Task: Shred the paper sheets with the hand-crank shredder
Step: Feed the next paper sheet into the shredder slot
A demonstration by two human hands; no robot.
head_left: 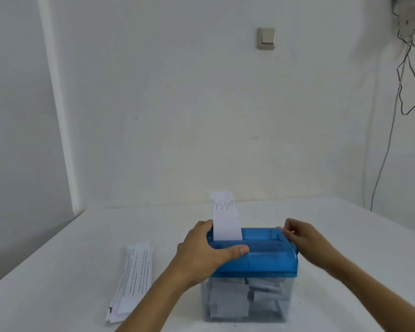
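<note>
White table (58, 271) with shredder (268, 259) (paper stack (134, 271) beside)

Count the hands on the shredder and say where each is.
2. The left hand grips the left end of the blue lid, beside the paper strip in the slot. The right hand is at the lid's right end; its grip is blurred.

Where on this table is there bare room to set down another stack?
Bare table right of the shredder, past the right hand, and a strip behind it to the wall. Also left of the stack. Crowded: the near middle, between stack and shredder, where the left forearm crosses.
</note>
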